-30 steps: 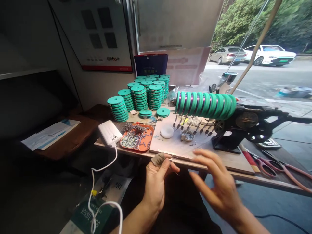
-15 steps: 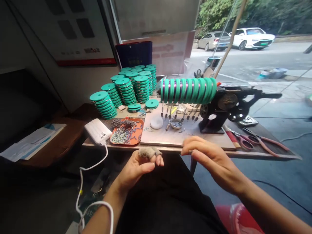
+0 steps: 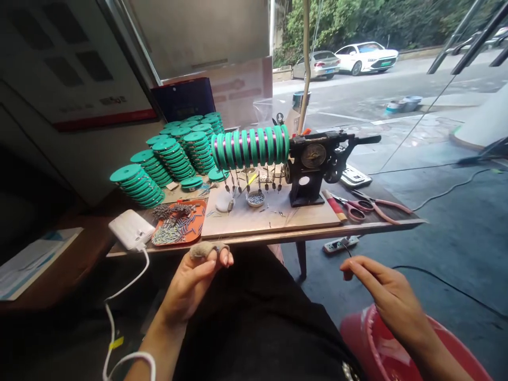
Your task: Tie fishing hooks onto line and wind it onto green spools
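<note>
My left hand point(image 3: 192, 280) is in front of the table's near edge, its fingers pinched together. Tan cloth wraps point(image 3: 203, 250) cover some of its fingers; what the pinch holds is too small to name. Away to the right, above a pink bucket point(image 3: 371, 330), my right hand point(image 3: 391, 291) is closed with thumb and fingertips together, and its contents do not show. Beyond both hands a row of green spools point(image 3: 250, 147) with purple bands sits on a black hand-crank machine point(image 3: 307, 174). Small weighted pieces point(image 3: 260, 188) dangle below the spools.
Stacked green discs point(image 3: 137, 185) stand at the back left. An orange tray point(image 3: 178, 239) of small metal pieces, a white power bank point(image 3: 130, 230) with a cable, and a small bowl point(image 3: 255, 199) are on the table. Scissors point(image 3: 353, 208) and pliers point(image 3: 383, 207) lie at right.
My right hand has moved right and down, away from the board's front, and its spread fingers have closed. My left hand stays pinched. The view has turned right.
</note>
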Available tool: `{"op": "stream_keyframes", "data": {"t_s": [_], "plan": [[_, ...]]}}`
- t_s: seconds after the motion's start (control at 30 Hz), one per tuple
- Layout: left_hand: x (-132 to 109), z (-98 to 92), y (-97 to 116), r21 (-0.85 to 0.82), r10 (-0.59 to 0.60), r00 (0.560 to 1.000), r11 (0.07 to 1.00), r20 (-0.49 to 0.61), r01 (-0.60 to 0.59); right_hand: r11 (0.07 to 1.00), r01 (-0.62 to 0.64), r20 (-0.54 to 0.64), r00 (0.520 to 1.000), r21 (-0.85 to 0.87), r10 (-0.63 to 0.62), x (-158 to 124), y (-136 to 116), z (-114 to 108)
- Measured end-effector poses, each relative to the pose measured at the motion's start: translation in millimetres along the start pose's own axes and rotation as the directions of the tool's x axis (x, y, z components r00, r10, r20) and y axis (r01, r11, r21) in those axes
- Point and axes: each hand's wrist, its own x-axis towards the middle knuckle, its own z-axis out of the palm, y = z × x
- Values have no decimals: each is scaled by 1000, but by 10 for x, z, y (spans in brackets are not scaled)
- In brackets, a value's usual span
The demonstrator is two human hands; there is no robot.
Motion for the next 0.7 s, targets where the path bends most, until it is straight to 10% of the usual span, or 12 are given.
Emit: {"op": "stream_keyframes", "data": {"t_s": [0.13,0.3,0.47,0.7], "plan": [[24,-99,63,70,42,999,997,16,-43,995,88,230,970,-45,-76,34,-65,166],[52,-235,122,171,76,995,982,64,-86,949,279,640,758,-148,-123,86,10,979],[15,-295,77,156,27,996,987,88,-41,881,303,711,701,-365,53,12,313,1937],[54,-447,52,32,91,978,995,186,-99,779,402,775,611,-481,163,115,209,2342]]}}
